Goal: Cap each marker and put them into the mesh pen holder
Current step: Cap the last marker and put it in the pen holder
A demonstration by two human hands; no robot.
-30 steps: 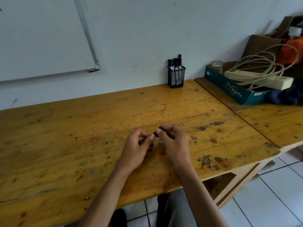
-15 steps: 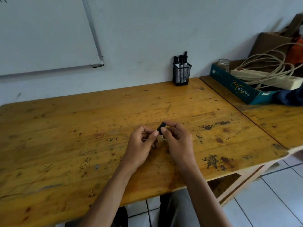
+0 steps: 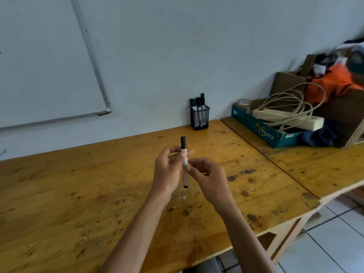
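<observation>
A white marker (image 3: 185, 174) with a black cap on top stands upright above the wooden table (image 3: 98, 184). My left hand (image 3: 169, 170) pinches its barrel just under the cap. My right hand (image 3: 208, 178) is beside the marker's middle with its fingers loosely curled; its fingertips are close to the barrel, and I cannot tell whether they touch it. The black mesh pen holder (image 3: 199, 119) stands at the table's far edge against the wall, with several capped markers in it.
A second wooden table (image 3: 315, 166) adjoins on the right and carries a teal paper box (image 3: 262, 131) with a power strip, coiled cable and a glass jar. A whiteboard (image 3: 39, 66) hangs on the wall at left. Tiled floor lies at the lower right.
Both hands were low together at the marker, near the table. Now the capped marker is raised upright in my left hand, and my right hand has drawn slightly away.
</observation>
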